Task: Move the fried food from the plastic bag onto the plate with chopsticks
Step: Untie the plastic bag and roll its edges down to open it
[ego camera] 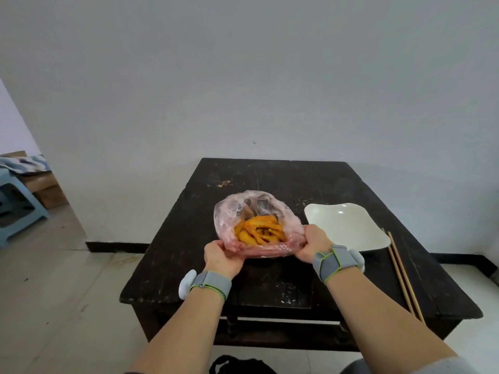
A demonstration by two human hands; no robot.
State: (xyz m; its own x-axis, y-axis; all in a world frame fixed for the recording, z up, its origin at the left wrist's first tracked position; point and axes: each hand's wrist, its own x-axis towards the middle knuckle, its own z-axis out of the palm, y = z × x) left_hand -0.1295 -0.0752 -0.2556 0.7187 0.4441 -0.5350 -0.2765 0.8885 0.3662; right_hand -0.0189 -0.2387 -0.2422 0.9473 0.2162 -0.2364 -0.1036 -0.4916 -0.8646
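There are no words, numbers, labels or signs to read on anything here.

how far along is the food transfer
Barely started. The plastic bag lies open, left hand and right hand holding its near rim. All the fried food sits inside it; the plate is bare, and the chopsticks lie untouched beside the plate.
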